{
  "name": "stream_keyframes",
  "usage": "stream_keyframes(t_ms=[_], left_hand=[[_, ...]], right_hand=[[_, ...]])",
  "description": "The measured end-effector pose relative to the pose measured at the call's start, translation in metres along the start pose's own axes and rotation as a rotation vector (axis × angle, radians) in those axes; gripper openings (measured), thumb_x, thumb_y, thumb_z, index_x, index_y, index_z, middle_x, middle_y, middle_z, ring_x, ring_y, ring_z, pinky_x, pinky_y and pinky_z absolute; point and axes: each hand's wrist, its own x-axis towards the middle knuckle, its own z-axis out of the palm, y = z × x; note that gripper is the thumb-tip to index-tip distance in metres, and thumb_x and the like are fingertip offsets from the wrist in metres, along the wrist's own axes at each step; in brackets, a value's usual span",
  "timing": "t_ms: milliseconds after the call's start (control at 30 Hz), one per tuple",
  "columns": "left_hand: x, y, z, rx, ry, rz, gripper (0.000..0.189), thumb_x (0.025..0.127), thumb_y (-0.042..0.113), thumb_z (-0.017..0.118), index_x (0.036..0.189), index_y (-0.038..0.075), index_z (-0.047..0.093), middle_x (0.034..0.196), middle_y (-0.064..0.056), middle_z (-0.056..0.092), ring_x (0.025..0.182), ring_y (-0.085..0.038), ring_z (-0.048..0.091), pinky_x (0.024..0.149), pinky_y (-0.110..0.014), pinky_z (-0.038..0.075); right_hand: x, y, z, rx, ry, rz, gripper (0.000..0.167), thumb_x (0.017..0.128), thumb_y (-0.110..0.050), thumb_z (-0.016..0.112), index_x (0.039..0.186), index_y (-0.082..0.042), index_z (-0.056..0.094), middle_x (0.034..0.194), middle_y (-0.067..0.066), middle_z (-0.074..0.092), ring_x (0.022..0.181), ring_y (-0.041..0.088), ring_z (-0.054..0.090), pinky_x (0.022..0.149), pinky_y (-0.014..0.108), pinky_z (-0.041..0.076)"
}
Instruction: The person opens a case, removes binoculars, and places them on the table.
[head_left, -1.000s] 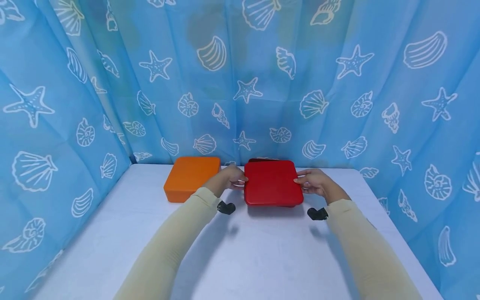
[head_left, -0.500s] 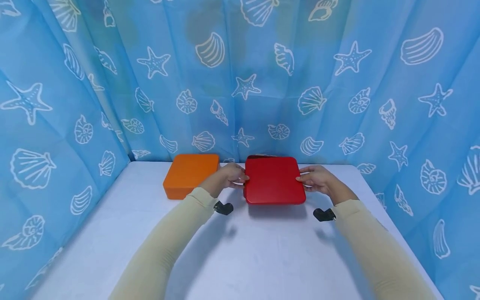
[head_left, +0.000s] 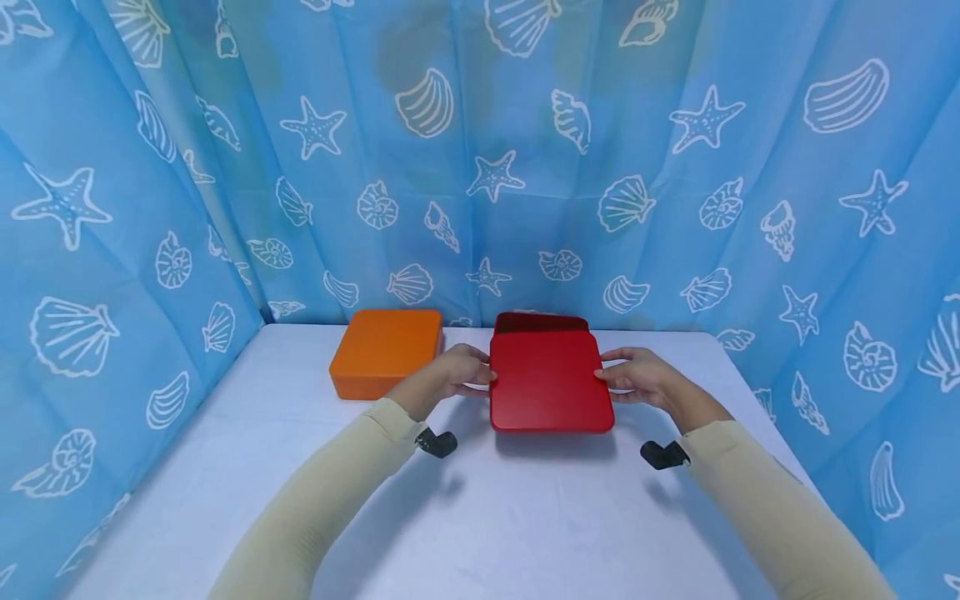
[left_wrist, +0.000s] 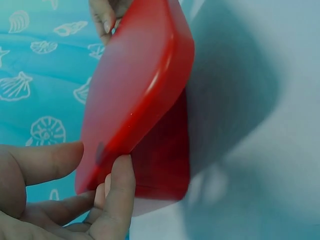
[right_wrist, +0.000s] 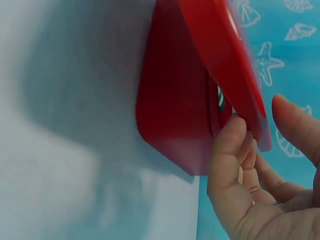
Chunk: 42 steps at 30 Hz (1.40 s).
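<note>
A square red lid (head_left: 551, 383), held between both hands, overlaps a red box (head_left: 540, 321) of the same shape. The box's dark inner back edge shows behind the lid. My left hand (head_left: 459, 372) pinches the lid's left side, thumb above and fingers under the rim. On the opposite side, my right hand (head_left: 636, 379) grips the lid in the same way. The left wrist view has the lid tilted above the box wall (left_wrist: 165, 155). Through the gap in the right wrist view, a small white and green thing (right_wrist: 221, 99) shows inside the box.
An orange lidded box (head_left: 386, 350) stands to the left of the red one on a white table (head_left: 555, 525). Blue curtains (head_left: 465, 167) with white shell and starfish prints rise behind and at both sides. A black piece (head_left: 437, 443) sits at the left cuff.
Both hands have drawn the red lid toward me and off to the front, so more of the red box's back edge and dark inside shows. The orange box stays in place.
</note>
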Motion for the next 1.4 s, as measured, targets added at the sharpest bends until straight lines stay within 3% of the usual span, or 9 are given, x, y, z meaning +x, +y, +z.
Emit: stream_keyframes(t_ms=[667,933,1400], left_hand=[[-0.039,-0.042,0.011,-0.003,0.001,0.039,0.052,0.083,-0.004,0.071,0.132,-0.002,0.052,0.110,-0.015,0.059,0.101,-0.028,0.061,0.080,-0.043,0.056],[-0.052,-0.058,0.018,-0.021,-0.013,0.055,0.051,0.087,-0.005,0.067,0.134,-0.004,0.050,0.108,-0.015,0.060,0.096,-0.027,0.062,0.077,-0.041,0.057],[-0.077,-0.082,0.034,0.031,-0.017,0.098,0.049,0.087,-0.005,0.065,0.134,-0.005,0.051,0.103,-0.012,0.061,0.085,-0.023,0.065,0.072,-0.038,0.058]], right_hand=[[-0.038,0.030,0.013,-0.036,-0.043,-0.011,0.075,0.083,-0.019,0.078,0.140,0.001,0.035,0.123,0.019,0.053,0.103,0.031,0.060,0.082,0.045,0.055],[-0.051,0.042,0.019,-0.028,-0.066,-0.020,0.071,0.083,-0.014,0.077,0.139,0.002,0.036,0.121,0.019,0.054,0.103,0.032,0.060,0.082,0.046,0.055],[-0.077,0.067,0.022,-0.002,-0.119,-0.048,0.071,0.085,-0.012,0.075,0.141,0.004,0.035,0.117,0.019,0.056,0.100,0.031,0.062,0.082,0.048,0.055]])
